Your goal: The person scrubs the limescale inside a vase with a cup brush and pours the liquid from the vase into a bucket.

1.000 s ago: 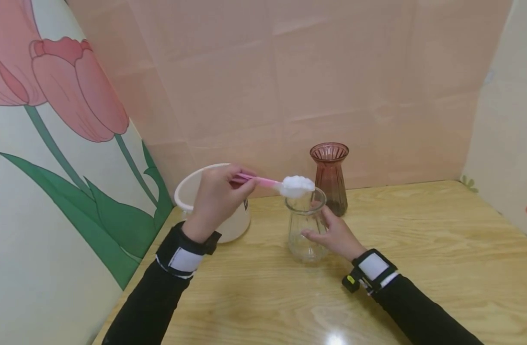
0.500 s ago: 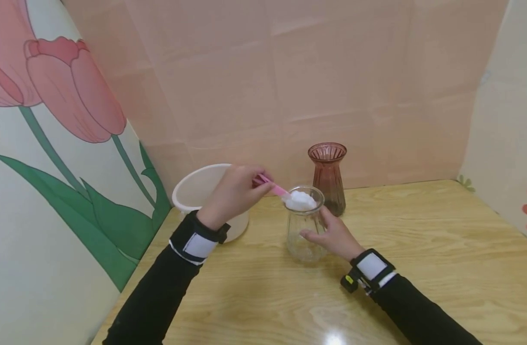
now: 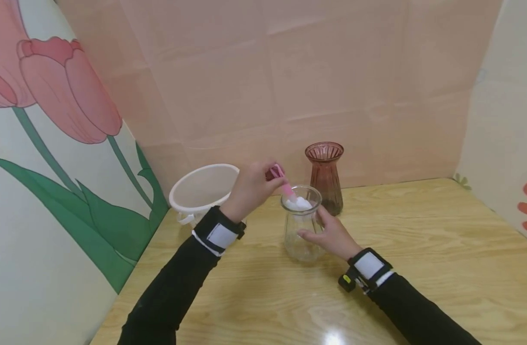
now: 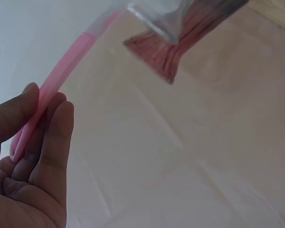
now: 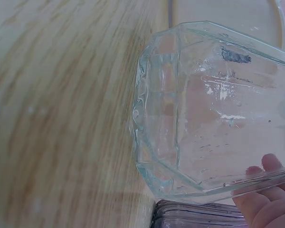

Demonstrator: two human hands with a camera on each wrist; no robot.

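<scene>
Pink panels and a painted tulip wall close in the wooden table (image 3: 418, 249). From the head view, the left hand (image 3: 250, 189) pinches a pink-handled brush (image 3: 285, 184) whose white head sits in the mouth of the clear glass jar (image 3: 300, 230); the right hand (image 3: 328, 235) curls around the jar's side. A white bucket (image 3: 203, 189) and red vase (image 3: 325, 175) stand close behind. At the left wrist, fingers (image 4: 47, 137) clamp the handle. At the right wrist, fingertips (image 5: 263, 199) show through the glass. Pushing hard at that slant could tip the jar into the vase
</scene>
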